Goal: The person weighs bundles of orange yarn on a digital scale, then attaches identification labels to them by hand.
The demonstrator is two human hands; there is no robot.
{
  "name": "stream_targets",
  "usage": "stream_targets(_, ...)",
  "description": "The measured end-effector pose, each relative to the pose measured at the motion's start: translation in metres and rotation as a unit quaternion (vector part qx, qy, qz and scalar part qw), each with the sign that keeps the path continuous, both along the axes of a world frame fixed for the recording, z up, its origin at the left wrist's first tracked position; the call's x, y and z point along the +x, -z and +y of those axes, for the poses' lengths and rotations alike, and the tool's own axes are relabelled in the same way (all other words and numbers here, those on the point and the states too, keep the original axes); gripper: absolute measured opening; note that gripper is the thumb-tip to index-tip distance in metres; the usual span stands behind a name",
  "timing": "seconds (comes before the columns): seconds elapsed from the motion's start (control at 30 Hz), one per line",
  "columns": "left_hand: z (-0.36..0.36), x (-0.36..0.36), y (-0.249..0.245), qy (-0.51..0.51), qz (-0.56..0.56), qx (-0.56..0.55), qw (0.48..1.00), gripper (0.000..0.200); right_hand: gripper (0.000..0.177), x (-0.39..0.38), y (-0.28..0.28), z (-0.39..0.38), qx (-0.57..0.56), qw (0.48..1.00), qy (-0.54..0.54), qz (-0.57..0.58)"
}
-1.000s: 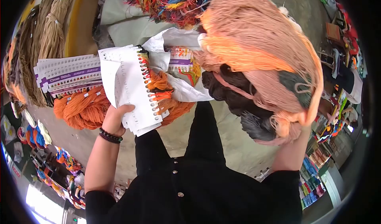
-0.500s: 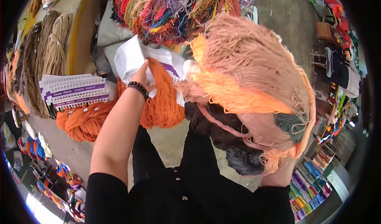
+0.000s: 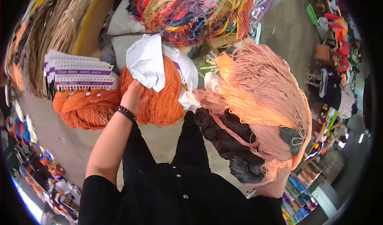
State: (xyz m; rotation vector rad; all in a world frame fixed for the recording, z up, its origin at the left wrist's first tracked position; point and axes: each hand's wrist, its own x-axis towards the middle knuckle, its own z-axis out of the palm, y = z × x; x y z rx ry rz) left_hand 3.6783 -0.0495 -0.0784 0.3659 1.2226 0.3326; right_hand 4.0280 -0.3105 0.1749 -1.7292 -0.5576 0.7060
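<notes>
My left hand (image 3: 135,97), a beaded bracelet at its wrist, rests with fingers spread against a big orange yarn bundle (image 3: 161,107). Just above the fingertips, a crumpled white paper sheet (image 3: 145,61) lies over this bundle and meets the fingers at its lower edge. On my right arm hangs a large mass of yarn skeins (image 3: 263,81), dusty pink and peach, with dark brown skeins (image 3: 223,131) and a charcoal skein (image 3: 245,170) beneath. My right hand is hidden by this yarn; only part of the forearm shows.
Left of the orange bundle, white-and-purple thread cards (image 3: 81,71) sit above another orange skein (image 3: 85,109). Beige and brown skeins (image 3: 60,29) lie beyond them. A multicoloured yarn heap (image 3: 191,13) is ahead. A white plastic bag (image 3: 187,71) touches the orange bundle. Colourful goods line both sides.
My left hand has let go of the paper and a raised orange strand, and moved down onto the orange bundle. The paper has settled flatter over it. The yarn on my right arm has shifted slightly.
</notes>
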Motion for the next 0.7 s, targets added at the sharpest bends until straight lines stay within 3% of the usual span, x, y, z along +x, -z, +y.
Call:
stream_targets(0.03, -0.009, -0.007, -0.007, -0.047, 0.05, -0.018, 0.997, 0.065, 0.057, -0.01, -0.007, 0.001, -0.004, 1.0, -0.005, -0.002)
stream_targets(0.13, -0.031, -0.044, -0.013, -0.031, 0.04, -0.031, 0.998, 0.05, 0.057, -0.05, -0.024, 0.007, -0.006, 1.0, -0.014, -0.008)
stream_targets(0.37, -0.056, -0.104, -0.069, 0.036, -0.097, -0.037, 0.994, 0.055, 0.057, -0.173, -0.073, 0.024, -0.005, 0.999, -0.048, -0.022)
stream_targets(0.43, -0.054, -0.115, -0.057, 0.068, -0.13, 0.062, 0.987, 0.054, 0.057, -0.202, -0.068, 0.037, -0.005, 0.997, -0.074, -0.012)
stream_targets(0.47, -0.054, -0.12, -0.054, 0.081, -0.165, 0.136, 0.974, 0.054, 0.057, -0.213, -0.068, 0.041, -0.003, 0.996, -0.093, -0.007)
stream_targets(0.5, -0.043, -0.127, -0.11, 0.017, -0.275, 0.028, 0.961, 0.059, 0.057, -0.224, -0.067, 0.047, -0.001, 0.993, -0.117, -0.001)
stream_targets(0.53, -0.048, -0.135, -0.131, -0.028, -0.407, -0.01, 0.913, 0.067, 0.057, -0.233, -0.068, 0.053, -0.002, 0.99, -0.142, 0.004)
stream_targets(0.57, -0.055, -0.146, -0.156, -0.071, -0.435, -0.031, 0.897, 0.068, 0.057, -0.242, -0.069, 0.058, -0.004, 0.985, -0.174, 0.011)
stream_targets(0.63, -0.082, -0.156, -0.123, -0.124, -0.453, -0.047, 0.882, 0.063, 0.057, -0.26, -0.066, 0.073, 0.002, 0.971, -0.237, 0.03)
stream_targets(0.67, -0.084, -0.193, -0.189, -0.155, -0.443, -0.035, 0.882, 0.057, 0.057, -0.271, -0.064, 0.079, 0.007, 0.962, -0.269, 0.037)
stream_targets(0.7, -0.1, -0.204, -0.176, -0.185, -0.599, -0.063, 0.777, 0.053, 0.057, -0.28, -0.063, 0.084, 0.009, 0.951, -0.305, 0.046)
